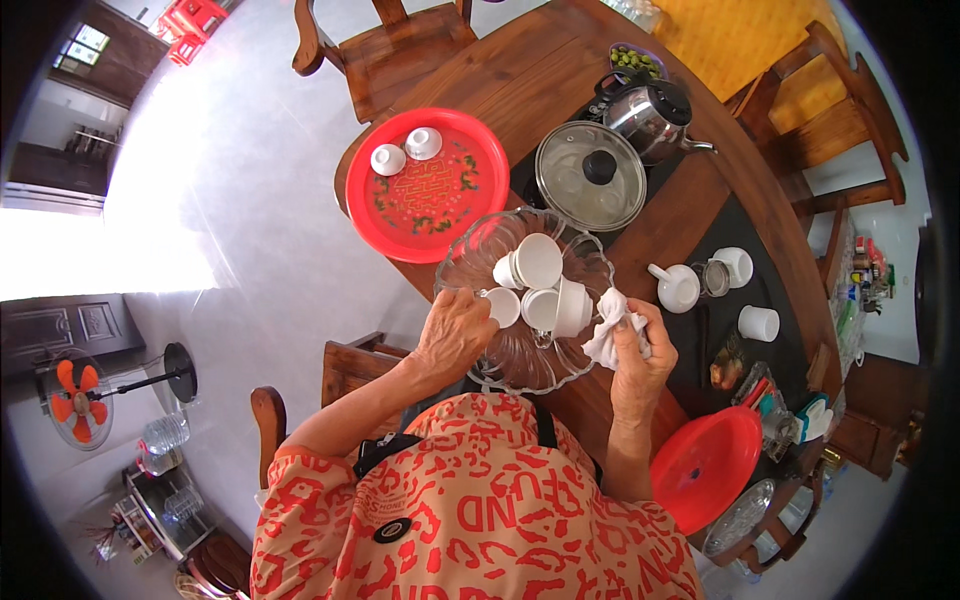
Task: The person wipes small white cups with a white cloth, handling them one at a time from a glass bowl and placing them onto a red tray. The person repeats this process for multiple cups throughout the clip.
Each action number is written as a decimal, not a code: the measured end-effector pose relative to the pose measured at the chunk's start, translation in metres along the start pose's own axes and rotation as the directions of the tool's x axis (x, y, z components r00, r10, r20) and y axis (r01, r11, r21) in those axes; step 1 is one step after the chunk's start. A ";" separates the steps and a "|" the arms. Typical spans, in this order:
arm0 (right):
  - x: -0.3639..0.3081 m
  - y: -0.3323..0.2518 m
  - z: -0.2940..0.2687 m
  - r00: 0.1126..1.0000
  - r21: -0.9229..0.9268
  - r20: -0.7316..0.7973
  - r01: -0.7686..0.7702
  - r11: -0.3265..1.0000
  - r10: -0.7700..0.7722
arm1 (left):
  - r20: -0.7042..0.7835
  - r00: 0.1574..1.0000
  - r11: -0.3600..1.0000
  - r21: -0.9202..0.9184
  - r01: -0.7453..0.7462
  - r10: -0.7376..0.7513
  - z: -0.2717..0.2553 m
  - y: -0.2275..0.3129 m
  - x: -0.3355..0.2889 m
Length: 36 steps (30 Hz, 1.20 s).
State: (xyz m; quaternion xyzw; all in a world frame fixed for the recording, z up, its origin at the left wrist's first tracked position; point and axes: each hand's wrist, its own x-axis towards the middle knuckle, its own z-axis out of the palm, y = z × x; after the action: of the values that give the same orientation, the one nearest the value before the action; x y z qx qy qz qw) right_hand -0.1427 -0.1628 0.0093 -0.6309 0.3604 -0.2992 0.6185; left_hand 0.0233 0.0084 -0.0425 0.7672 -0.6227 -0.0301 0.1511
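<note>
A clear glass bowl (530, 370) with a scalloped rim sits in front of me, holding several white cups (539, 262), some tilted against each other. My left hand (455, 335) reaches over the bowl's left side, its fingers closed at the edge of a small white cup (502, 307). Bunched in my right hand (643, 365), at the bowl's right rim, is a white cloth (612, 332). Beyond the bowl lies a round red tray (385, 225) with two small white bowls (423, 143) on it.
A glass-lidded pot (565, 180) and a steel kettle (640, 120) stand at the back of the wooden table (470, 65). To the right are a white teapot (680, 288), a strainer (713, 278), white cups (758, 323) and a red basin (700, 470). Wooden chairs (405, 50) surround the table.
</note>
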 end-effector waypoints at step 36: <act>-0.017 0.011 0.007 0.997 0.035 0.046 -0.064 0.997 0.062 | -0.338 0.937 0.879 -0.468 -0.091 -0.083 -0.026 0.031 0.001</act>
State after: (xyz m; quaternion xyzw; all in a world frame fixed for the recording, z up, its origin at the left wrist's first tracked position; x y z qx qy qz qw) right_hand -0.1473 -0.1443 -0.0005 -0.6142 0.3605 -0.2717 0.6473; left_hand 0.0006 0.0069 -0.0094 0.6979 -0.5609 -0.0457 0.4430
